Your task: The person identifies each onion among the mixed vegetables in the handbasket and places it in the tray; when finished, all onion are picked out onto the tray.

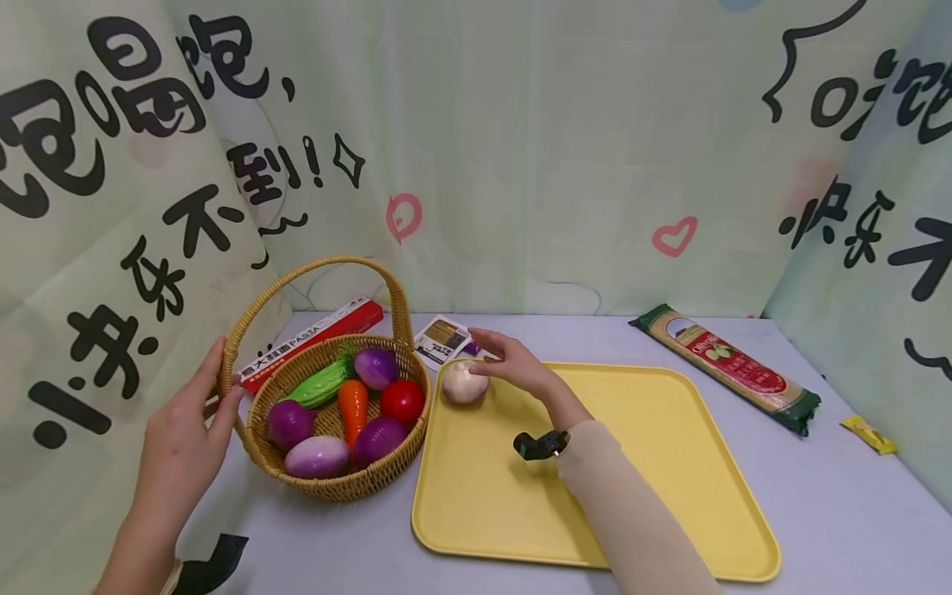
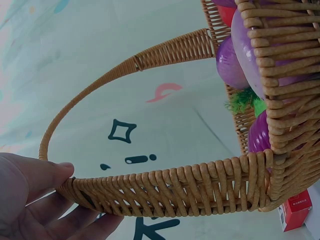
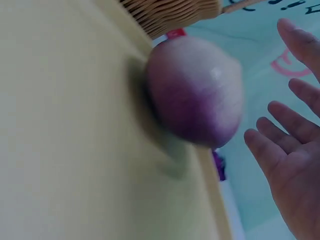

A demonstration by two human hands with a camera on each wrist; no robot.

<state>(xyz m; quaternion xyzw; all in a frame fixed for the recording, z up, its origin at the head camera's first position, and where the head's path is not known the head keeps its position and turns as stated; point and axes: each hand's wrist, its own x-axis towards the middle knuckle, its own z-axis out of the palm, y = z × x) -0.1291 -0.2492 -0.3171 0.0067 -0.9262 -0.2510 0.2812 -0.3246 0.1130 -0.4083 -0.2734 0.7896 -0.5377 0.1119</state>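
Observation:
My left hand [image 1: 186,430] grips the handle [image 2: 175,190] of a wicker basket [image 1: 357,492] at its left side, thumb on one face and fingers on the other. Inside the basket lie several purple vegetables [image 1: 318,457], a carrot [image 1: 353,406], a tomato [image 1: 402,402] and a green ridged vegetable [image 1: 320,383]. A round white-and-purple vegetable [image 1: 464,382], like a turnip, sits on the back left corner of a yellow tray [image 1: 654,463]. Beside it hovers my right hand [image 1: 521,368], fingers spread and relaxed. The right wrist view shows a gap between that hand and the vegetable [image 3: 195,90].
Behind the basket lies a red-and-white pasta box [image 1: 357,316]. A card-like packet [image 1: 441,339] is behind the tray's left corner, with a small purple item [image 1: 473,347] by it. To the tray's right lie a long pasta packet [image 1: 732,364] and a small yellow sachet [image 1: 868,434].

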